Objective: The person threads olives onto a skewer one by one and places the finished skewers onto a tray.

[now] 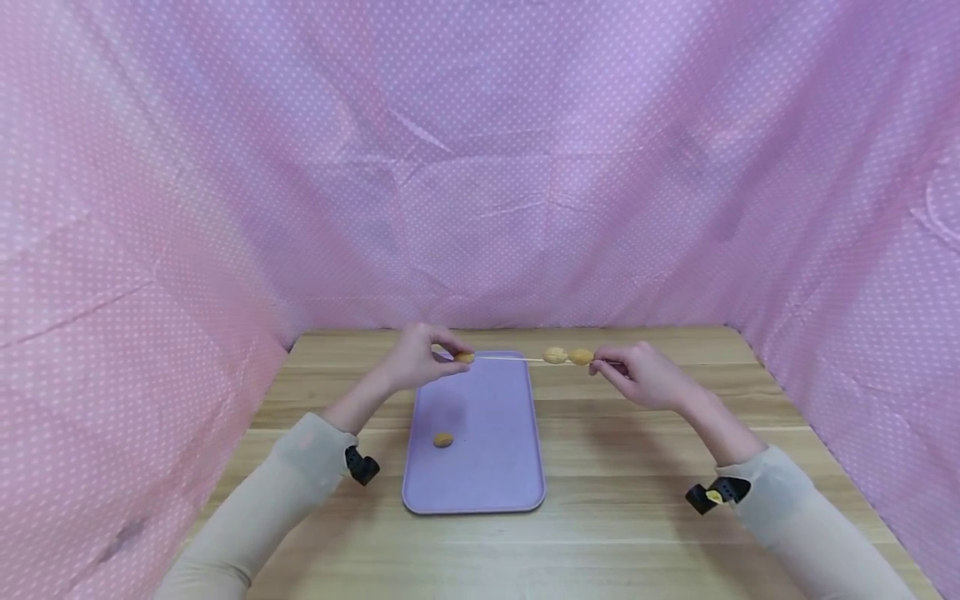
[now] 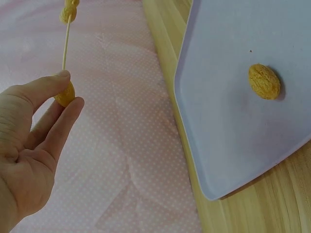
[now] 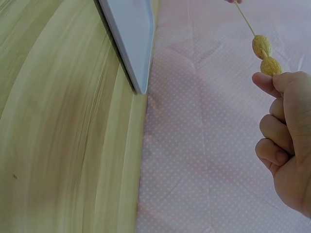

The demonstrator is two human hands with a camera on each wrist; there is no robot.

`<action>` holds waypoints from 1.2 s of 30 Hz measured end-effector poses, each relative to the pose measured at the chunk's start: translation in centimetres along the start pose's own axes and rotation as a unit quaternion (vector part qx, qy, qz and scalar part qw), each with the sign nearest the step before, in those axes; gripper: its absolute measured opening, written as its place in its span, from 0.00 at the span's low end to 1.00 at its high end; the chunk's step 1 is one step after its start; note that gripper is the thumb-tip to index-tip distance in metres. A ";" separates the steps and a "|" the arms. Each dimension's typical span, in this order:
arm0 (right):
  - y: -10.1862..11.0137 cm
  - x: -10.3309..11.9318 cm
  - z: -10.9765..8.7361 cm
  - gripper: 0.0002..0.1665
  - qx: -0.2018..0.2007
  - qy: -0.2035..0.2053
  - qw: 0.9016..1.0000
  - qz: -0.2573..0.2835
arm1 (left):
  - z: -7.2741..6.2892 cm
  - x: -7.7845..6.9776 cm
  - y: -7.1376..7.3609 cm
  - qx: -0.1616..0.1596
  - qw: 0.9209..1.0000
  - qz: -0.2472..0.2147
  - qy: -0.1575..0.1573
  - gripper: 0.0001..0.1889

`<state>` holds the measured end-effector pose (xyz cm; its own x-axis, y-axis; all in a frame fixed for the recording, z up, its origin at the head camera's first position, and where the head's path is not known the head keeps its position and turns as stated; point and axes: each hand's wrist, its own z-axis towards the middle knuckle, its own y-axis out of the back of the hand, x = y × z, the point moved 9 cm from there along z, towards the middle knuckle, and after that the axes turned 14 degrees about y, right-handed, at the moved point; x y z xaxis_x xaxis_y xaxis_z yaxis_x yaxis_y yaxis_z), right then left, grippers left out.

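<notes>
Between thumb and fingers, my left hand [image 1: 416, 358] pinches an oval, wrinkled golden food piece [image 2: 65, 96] above the tray's far end. A thin pale skewer [image 1: 504, 358] runs level from that piece toward the right. Whether its tip has entered the piece is hidden by the thumb. Two similar golden pieces [image 1: 555, 356] are threaded on the skewer, close together near its right end. Just beyond them my right hand [image 1: 651, 377] grips the skewer with curled fingers, as the right wrist view also shows. Another golden piece [image 2: 265, 81] lies on the tray.
The light purple rectangular tray [image 1: 487, 487] with a raised rim sits on a wooden table [image 1: 600, 533], left of its middle. Pink dotted cloth [image 1: 480, 167] hangs behind the table and on both sides. Each wrist wears a black camera strap [image 1: 362, 465].
</notes>
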<state>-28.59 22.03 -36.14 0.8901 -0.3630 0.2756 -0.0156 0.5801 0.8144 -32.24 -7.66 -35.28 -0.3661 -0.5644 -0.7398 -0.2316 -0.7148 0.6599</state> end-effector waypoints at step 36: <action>-0.6 0.4 2.3 0.11 0.011 0.005 1.000 -0.025 | 0.6 -0.3 0.1 0.003 0.997 0.039 -0.072 0.11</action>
<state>-29.30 19.83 -35.38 0.8944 -0.3840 0.2294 0.0190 0.5450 0.8382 -32.73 -7.28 -34.96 -0.5078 -0.5529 -0.6607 -0.2026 -0.6687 0.7154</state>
